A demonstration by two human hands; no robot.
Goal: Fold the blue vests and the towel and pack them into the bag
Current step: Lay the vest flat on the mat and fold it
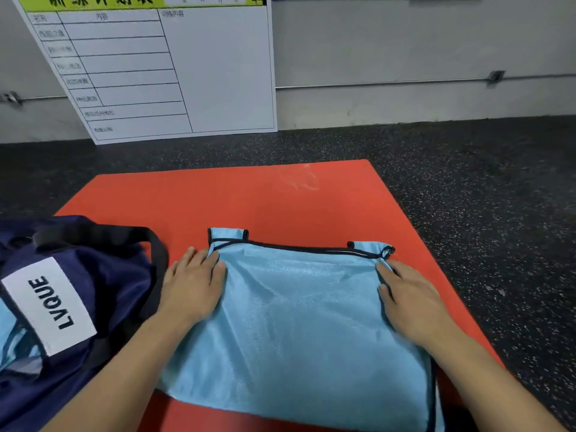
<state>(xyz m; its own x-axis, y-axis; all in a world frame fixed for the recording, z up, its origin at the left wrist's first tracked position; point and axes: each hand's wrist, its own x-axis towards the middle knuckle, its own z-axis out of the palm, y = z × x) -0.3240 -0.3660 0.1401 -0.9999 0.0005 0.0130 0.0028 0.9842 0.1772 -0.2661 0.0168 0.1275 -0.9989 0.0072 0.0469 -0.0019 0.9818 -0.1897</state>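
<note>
On dark speckled floor (467, 169), w/ a white schedule board (174, 73) leaning at the wall behind, lies the orange mat (237, 194). Next biggest: the navy bag (103, 275), left side of mat, LVQUE label up, black strap across its top; light-blue fabric shows at its near left edge, prob. a vest already packed, can't confirm. Blue vest (296, 322) lies flat mid-mat just beside the bag, shoulder straps pointing away from the person, dark trim along the neck edge.

Progress, judging by layout: early-to-mid. This vest is spread and smoothed, not yet folded or packed. Towel not in view.

Left hand (193, 285) rests at vest's left upper edge, fingers straight and close together, tips touching fabric near the left strap. Right hand (411, 300) lies flat on the right upper edge, fingers extended, slightly spread, thumb tucked toward the cloth. Neither one pinches anything; both just press down.
</note>
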